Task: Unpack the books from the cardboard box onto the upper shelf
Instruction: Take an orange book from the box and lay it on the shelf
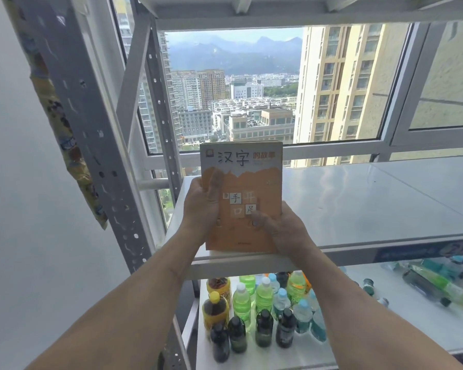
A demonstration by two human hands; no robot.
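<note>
A plain pale grey wall (24, 182) fills the left side. Beside it stands a grey metal rack upright with rows of small holes (91, 145), and a strip of yellow patterned plastic (62, 124) hangs along it. Behind the rack there is a large window with white frames (278, 150). Through the glass, daylight shows tall beige apartment towers (340, 84), lower city buildings (251, 113) and hazy mountains (233, 52) under a bright sky.

You see an orange-and-white book (251, 182) with Chinese title standing upright at the white upper shelf's (358, 198) front-left edge.
</note>
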